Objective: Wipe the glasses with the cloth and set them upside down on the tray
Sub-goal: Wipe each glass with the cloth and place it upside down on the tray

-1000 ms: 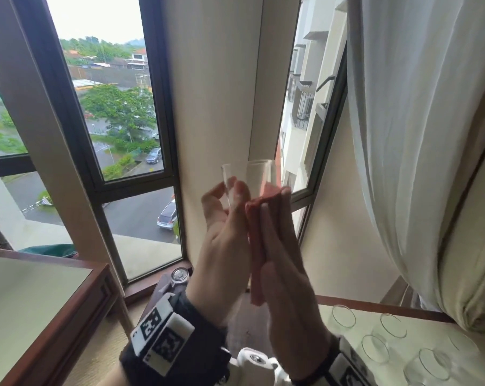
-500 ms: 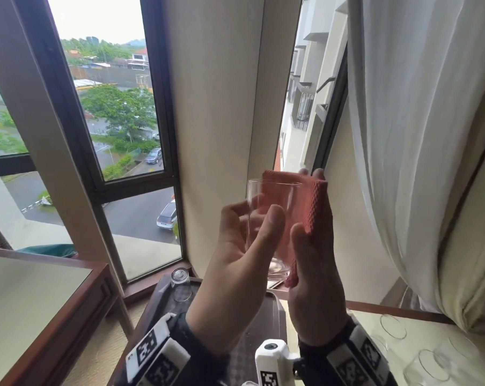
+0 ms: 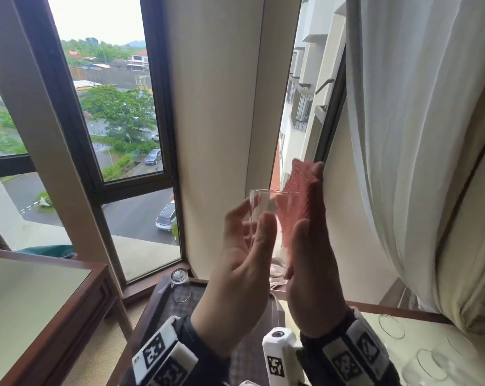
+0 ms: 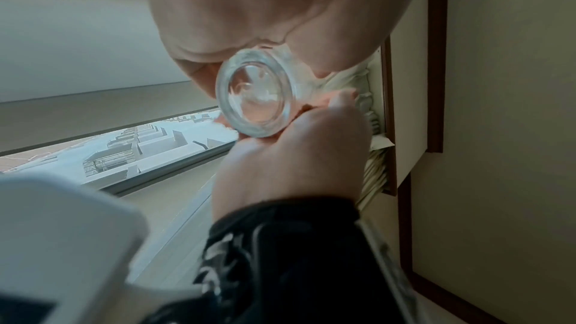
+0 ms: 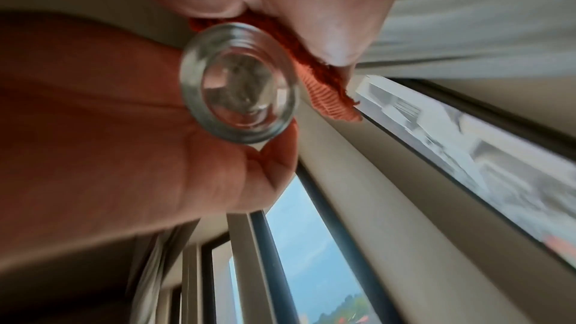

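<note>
A clear tumbler glass (image 3: 262, 200) stands upright in the air between my two raised hands. My left hand (image 3: 251, 218) grips it from the left, thumb on the near side and fingers behind. My right hand (image 3: 309, 196) holds a red cloth (image 3: 294, 201) against the glass's right side, fingers straight up and thumb over the cloth's lower part. Both wrist views look up at the thick glass base (image 4: 255, 92) (image 5: 240, 83), and the cloth's edge (image 5: 330, 97) hangs beside it. Below lies the dark tray (image 3: 157, 302) with one glass upside down (image 3: 180, 285) on it.
Several more glasses (image 3: 392, 325) stand mouth up on the pale tabletop at the lower right. A wooden-edged table (image 3: 26, 302) is at the left. A white curtain (image 3: 417, 135) hangs close on the right, with windows and a wall pillar behind the hands.
A second ago my palms were pressed close with the cloth bunched between them. They have since parted, the cloth has spread along the glass's right side, and the glass sits lower in view.
</note>
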A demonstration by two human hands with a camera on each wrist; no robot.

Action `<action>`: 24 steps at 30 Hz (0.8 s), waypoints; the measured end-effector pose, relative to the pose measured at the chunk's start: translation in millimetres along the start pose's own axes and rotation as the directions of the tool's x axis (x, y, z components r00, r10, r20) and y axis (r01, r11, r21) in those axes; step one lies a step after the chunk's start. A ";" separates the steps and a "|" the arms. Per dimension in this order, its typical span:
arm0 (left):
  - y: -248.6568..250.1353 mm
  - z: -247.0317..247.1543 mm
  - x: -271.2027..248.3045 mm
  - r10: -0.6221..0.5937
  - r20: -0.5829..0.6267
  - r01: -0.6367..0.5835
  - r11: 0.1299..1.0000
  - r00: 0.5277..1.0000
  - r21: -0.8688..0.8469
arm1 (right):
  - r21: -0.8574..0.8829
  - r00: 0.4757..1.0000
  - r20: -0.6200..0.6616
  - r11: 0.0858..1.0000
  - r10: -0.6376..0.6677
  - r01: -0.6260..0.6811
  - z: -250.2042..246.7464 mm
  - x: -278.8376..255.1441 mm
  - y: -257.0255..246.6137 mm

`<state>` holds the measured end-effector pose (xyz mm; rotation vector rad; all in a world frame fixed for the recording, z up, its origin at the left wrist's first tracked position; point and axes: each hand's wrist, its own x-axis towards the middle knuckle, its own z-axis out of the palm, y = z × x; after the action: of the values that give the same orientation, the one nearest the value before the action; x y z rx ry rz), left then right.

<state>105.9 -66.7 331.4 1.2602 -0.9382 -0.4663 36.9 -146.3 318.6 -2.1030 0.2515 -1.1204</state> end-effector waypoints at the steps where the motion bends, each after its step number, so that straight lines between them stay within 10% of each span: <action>1: 0.5 0.5 1.3 -0.028 0.006 0.028 1.000 1.000 -0.007 | 0.073 0.994 -0.066 0.993 -0.088 0.092 2.9 2.9 -1.4; 4: -0.4 -7.0 10.2 -0.041 -0.050 0.036 0.994 0.998 -0.106 | 0.043 0.960 -0.022 0.959 -0.280 0.281 12.6 -5.1 1.0; 9: -1.4 -14.6 12.6 -0.003 -0.115 -0.006 0.997 0.993 -0.072 | 0.100 0.993 -0.082 0.991 -0.086 0.094 16.2 -27.9 23.5; 14: 14.0 10.7 -4.0 -0.028 0.103 0.037 0.996 0.994 -0.082 | 0.146 0.995 -0.009 0.985 0.099 -0.096 -5.1 -7.7 28.0; 19: 9.1 -0.5 12.3 -0.034 -0.046 0.029 0.994 0.998 -0.103 | 0.104 0.971 -0.060 0.966 -0.229 0.235 2.1 -11.7 0.2; 24: 9.8 -9.3 20.4 0.004 -0.186 -0.038 0.984 0.983 -0.176 | 0.204 0.996 -0.014 0.975 -0.091 0.092 13.2 -39.9 16.2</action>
<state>123.0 -73.8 347.3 1.1084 -0.7356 -0.4004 25.8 -132.1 277.4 -1.9458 0.0392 -1.1535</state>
